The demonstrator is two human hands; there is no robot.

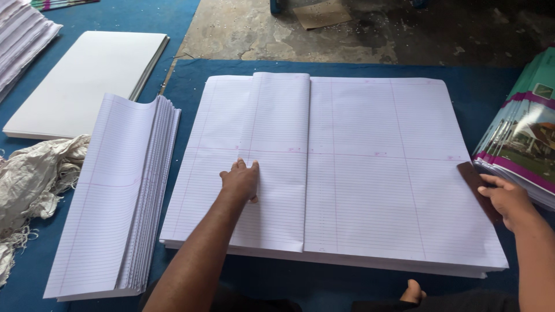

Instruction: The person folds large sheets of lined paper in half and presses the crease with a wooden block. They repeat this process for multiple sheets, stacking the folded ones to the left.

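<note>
Your left hand (240, 180) lies flat, fingers pressed down on the folded ruled sheet (277, 156), which sits atop the wide stack of ruled paper (376, 173) on the blue mat (485, 86). Your right hand (507, 199) pinches a dark brown flat strip (477, 188) at the stack's right edge (beside the printed covers (523, 144)). Folded sheets (115, 190), plain white board (87, 81) and frayed cloth (34, 179) lie leftward; bare concrete floor (347, 34) lies beyond.

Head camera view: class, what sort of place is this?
Probably a small notebook-binding workshop: a big stack of white ruled paper sheets on a blue-covered worktable, a pile of folded ruled sheets, and a stack of green and purple printed covers.
</note>
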